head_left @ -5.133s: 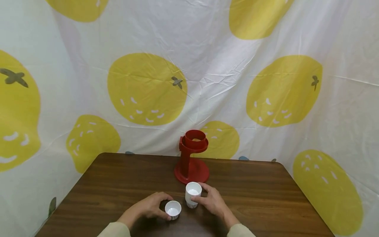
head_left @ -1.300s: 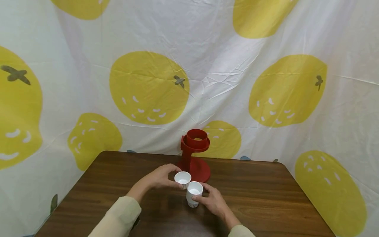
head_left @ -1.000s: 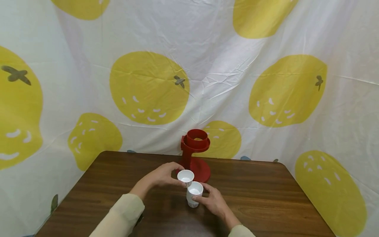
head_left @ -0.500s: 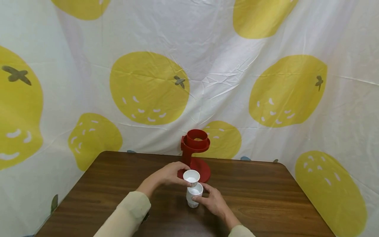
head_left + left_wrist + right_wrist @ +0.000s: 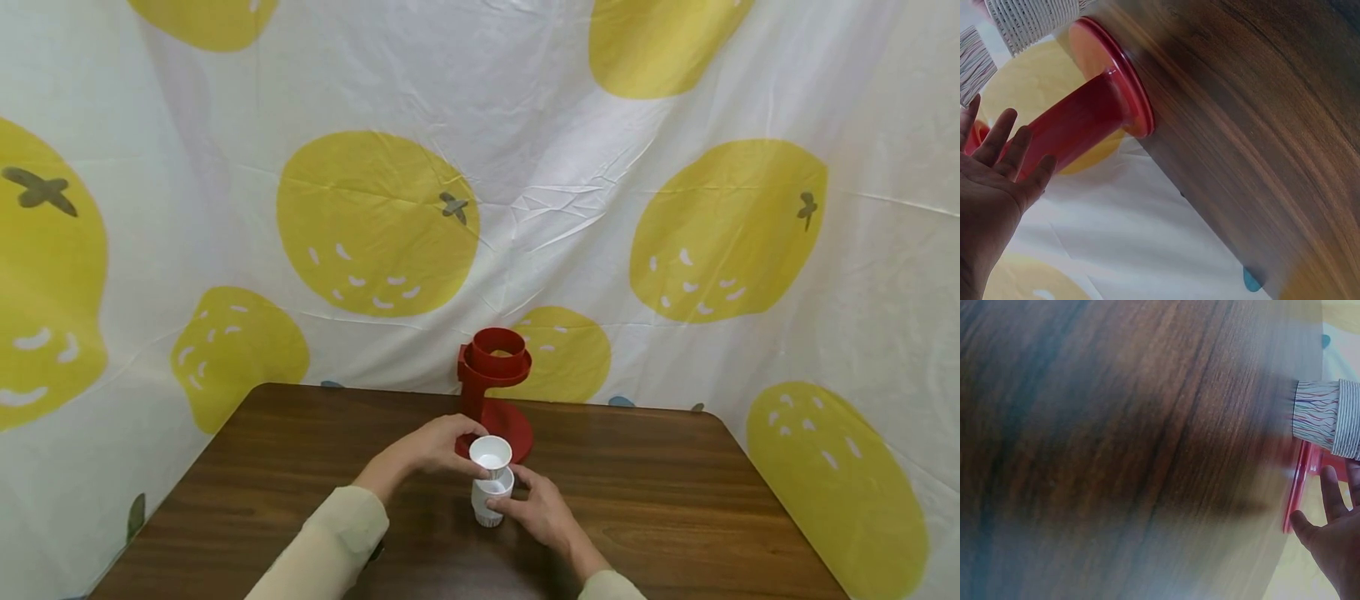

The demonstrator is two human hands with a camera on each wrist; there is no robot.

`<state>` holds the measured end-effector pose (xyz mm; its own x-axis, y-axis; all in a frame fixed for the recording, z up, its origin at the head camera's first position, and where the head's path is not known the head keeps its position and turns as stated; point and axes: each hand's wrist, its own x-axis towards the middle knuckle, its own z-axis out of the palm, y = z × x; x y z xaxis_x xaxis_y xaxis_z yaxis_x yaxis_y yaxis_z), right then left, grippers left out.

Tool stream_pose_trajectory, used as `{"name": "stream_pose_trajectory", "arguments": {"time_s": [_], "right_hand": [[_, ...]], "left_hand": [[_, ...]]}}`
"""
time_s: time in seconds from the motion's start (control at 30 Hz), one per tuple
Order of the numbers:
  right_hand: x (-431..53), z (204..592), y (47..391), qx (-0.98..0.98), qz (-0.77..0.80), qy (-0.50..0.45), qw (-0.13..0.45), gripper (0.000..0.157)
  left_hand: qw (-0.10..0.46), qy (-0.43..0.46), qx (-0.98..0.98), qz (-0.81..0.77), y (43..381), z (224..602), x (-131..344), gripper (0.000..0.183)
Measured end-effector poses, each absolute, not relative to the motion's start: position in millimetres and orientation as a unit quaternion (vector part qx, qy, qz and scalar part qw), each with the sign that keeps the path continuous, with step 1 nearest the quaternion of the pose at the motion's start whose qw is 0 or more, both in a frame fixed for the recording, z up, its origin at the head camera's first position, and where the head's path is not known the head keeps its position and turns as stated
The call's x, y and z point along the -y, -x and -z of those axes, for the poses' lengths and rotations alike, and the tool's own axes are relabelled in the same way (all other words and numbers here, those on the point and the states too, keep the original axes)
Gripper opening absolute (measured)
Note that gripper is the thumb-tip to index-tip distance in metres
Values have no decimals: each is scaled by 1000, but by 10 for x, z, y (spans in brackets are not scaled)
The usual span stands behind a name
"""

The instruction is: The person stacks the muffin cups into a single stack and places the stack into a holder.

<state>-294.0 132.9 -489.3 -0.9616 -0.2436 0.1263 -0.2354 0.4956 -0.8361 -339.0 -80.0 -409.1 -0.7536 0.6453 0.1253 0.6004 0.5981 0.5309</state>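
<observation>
In the head view my left hand (image 5: 444, 447) holds a small white cup (image 5: 491, 458) between thumb and fingers, its mouth facing up. That cup is right over the mouth of a ribbed white cup (image 5: 489, 498), overlapping its far rim. The ribbed cup stands on another small cup (image 5: 489, 520), which has fine coloured lines on its side in the right wrist view. My right hand (image 5: 542, 510) grips this stack from the right, thumb in front. In the left wrist view the lined cup (image 5: 974, 65) appears at the fingertips of my left hand (image 5: 988, 187).
Just behind the cups stands a red stand (image 5: 472, 398) with a round base and a ring-shaped top. The brown wood table (image 5: 645, 500) extends to both sides. A white cloth (image 5: 525, 150) printed with yellow lemons hangs along the table's back edge.
My left hand has carried its small cup from the left of the stack, up and rightward, to over the stack's mouth. My right hand has kept its hold on the stack.
</observation>
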Motion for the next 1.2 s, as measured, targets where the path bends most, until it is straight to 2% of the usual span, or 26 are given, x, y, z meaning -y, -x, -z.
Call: {"name": "stream_pose_trajectory", "arguments": {"time_s": [0.53,1.0,1.2], "right_hand": [[-1328,4905,2939,-869,474,142,-4,59],[-1331,4897,2932,-865,480,145,4,59],[-1330,4896,2928,-862,486,147,4,58]], "left_hand": [[69,-325,-907,-258,3370,4126,736,54],[74,-356,-892,-268,3391,4224,728,50],[82,-343,-900,-255,3380,4250,729,51]]}}
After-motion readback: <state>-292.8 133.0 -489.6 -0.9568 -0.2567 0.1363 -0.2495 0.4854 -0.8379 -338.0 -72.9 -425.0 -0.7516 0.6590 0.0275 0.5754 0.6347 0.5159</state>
